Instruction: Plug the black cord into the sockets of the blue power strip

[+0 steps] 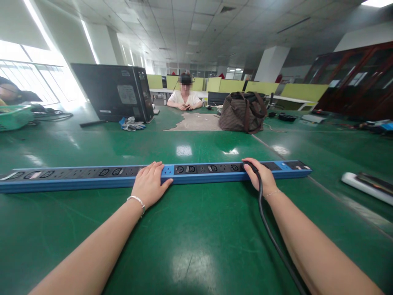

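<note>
A long blue and black power strip [202,177] with rows of sockets lies crosswise on the green table. Its left end reaches the edge of the picture. My left hand [150,180] is laid over the strip left of a blue socket, fingers across the top and thumb along the front side. Further right, my right hand [260,176] grips the plug of a black power cord [262,209] at one of the sockets. My fingers partly cover the plug, so I cannot tell how deep it sits. From there the cord runs down toward the bottom edge.
Beyond the strip stand a black computer case [113,94], work gloves [132,123] and a brown bag [242,112]. Across the table sits a person [184,96]. A green basket [15,116] is at left, a white bar-shaped object [368,188] at right.
</note>
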The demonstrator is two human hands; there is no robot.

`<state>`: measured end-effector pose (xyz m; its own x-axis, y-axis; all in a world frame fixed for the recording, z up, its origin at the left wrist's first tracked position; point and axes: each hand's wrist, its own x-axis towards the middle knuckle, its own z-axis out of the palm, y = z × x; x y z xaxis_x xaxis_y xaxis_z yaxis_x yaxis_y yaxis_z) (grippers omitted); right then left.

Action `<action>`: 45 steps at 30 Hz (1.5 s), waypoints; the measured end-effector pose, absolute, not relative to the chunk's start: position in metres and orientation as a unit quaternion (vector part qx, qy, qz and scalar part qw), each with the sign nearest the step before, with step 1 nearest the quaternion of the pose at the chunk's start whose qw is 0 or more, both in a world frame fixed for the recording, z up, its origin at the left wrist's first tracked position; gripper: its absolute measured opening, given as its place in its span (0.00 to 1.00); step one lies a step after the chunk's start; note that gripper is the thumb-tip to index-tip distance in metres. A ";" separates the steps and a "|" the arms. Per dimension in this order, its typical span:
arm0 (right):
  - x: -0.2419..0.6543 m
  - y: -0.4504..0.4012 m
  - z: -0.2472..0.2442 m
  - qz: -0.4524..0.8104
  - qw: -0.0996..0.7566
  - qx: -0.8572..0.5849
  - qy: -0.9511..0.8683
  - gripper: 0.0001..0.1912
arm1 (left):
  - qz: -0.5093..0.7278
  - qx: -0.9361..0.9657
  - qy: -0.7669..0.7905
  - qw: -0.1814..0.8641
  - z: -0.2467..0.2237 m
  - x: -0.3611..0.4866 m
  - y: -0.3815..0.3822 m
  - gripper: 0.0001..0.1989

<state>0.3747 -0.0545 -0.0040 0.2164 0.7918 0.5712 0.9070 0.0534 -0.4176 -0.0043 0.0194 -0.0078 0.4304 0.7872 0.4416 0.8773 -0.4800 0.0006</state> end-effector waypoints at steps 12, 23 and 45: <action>0.371 -0.054 -0.005 -0.109 0.368 -0.679 -0.626 0.14 | -0.197 -0.838 -0.494 0.123 -0.009 -0.004 0.020 0.28; 0.368 -0.053 -0.012 -0.136 0.389 -0.689 -0.596 0.17 | -0.191 -0.838 -0.496 0.124 -0.009 -0.005 0.020 0.28; 0.477 -0.074 -0.016 -0.059 0.635 -0.655 -0.404 0.20 | -0.190 -0.839 -0.495 0.126 -0.007 -0.004 0.019 0.28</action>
<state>0.4770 -0.0739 -0.0159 0.6662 0.4551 0.5908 0.6048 0.1337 -0.7850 -0.0042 0.0193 -0.0071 0.4382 0.7817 0.4438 0.8775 -0.4790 -0.0227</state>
